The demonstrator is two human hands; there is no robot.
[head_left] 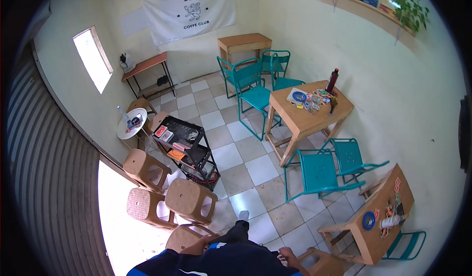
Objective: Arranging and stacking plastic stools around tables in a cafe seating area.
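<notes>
My left hand [208, 238] is low in the head view, beside my dark-clothed leg and against the edge of a brown plastic stool [179, 237]. Its fingers are too small and shaded to tell whether they grip the stool. On the other side of my body, my right hand [285, 254] is closed, its fingers curled. Something pale shows at that hand, but I cannot make out what it is. A second brown stool [322, 263] stands close to my right forearm. One foot [243, 216] reaches forward onto the tiles [258, 227].
Several brown stools [189, 197] stand at the left near a black tiered cart [189, 150]. Teal metal chairs [317, 170] surround a wooden table [295, 111] holding a dark bottle [332, 79]. Another wooden table [361, 227] at right bears a blue plate [368, 220]. A roller shutter [54, 168] lines the left.
</notes>
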